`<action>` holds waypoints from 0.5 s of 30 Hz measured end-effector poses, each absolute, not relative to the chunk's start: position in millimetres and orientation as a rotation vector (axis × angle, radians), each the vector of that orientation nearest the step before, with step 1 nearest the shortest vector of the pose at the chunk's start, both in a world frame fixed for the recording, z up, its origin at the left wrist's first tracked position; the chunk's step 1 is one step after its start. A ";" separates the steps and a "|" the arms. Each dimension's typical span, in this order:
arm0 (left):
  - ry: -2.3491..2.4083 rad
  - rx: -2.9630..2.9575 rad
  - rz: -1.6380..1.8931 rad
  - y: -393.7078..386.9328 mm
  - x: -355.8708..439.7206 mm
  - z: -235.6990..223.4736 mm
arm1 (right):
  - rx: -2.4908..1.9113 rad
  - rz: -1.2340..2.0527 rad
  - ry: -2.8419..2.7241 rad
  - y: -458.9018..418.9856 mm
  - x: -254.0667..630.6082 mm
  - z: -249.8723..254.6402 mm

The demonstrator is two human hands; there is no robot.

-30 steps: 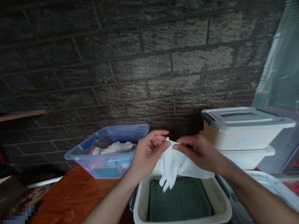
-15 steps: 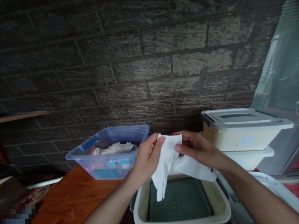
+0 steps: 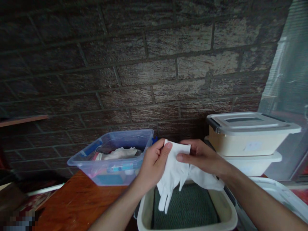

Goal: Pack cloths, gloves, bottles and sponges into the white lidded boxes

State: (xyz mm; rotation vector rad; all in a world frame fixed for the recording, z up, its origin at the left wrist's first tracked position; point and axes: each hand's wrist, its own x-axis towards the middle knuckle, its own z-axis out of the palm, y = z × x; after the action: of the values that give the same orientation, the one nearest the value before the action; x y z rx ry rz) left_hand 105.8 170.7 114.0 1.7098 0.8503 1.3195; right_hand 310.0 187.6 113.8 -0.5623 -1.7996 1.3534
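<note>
A white cloth glove (image 3: 173,160) hangs between my hands, cuff up, its fingers dangling. My left hand (image 3: 155,160) pinches the left corner of the cuff, thumb in front. My right hand (image 3: 201,157) grips the right side, its thumb pressed on the cloth and its other fingers partly hidden behind. More white cloth (image 3: 208,179) droops under my right hand; I cannot tell whether it is a second glove. Below the glove stands an uncovered cream plastic box (image 3: 144,211) with a dark green textured item (image 3: 187,208) inside.
A clear bluish bin (image 3: 113,175) with white cloth and packets stands left on the wooden table (image 3: 79,199). To the right are two stacked cream boxes (image 3: 247,144), the upper one lidded. A pale lid (image 3: 281,192) lies at front right. Behind rises a brick wall (image 3: 144,77).
My right thumb has slid left over the cuff. The glove has spread wider and hangs slightly lower, with more of its fingers showing.
</note>
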 end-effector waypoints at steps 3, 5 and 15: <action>0.783 1.692 1.177 168.6 106.6 113.0 | -0.630 1.119 -1.797 188.5 304.4 111.4; 0.775 1.674 0.960 168.2 104.2 114.5 | -0.636 1.039 -1.757 188.5 306.1 113.1; 0.787 1.944 0.505 173.1 83.3 126.9 | -0.839 0.747 -1.526 192.1 341.7 137.9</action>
State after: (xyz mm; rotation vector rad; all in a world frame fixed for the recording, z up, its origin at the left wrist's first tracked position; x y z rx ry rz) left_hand 83.3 173.1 126.9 1.9438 0.7871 0.5048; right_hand 341.7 192.1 137.9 -0.8390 -1.5256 0.7470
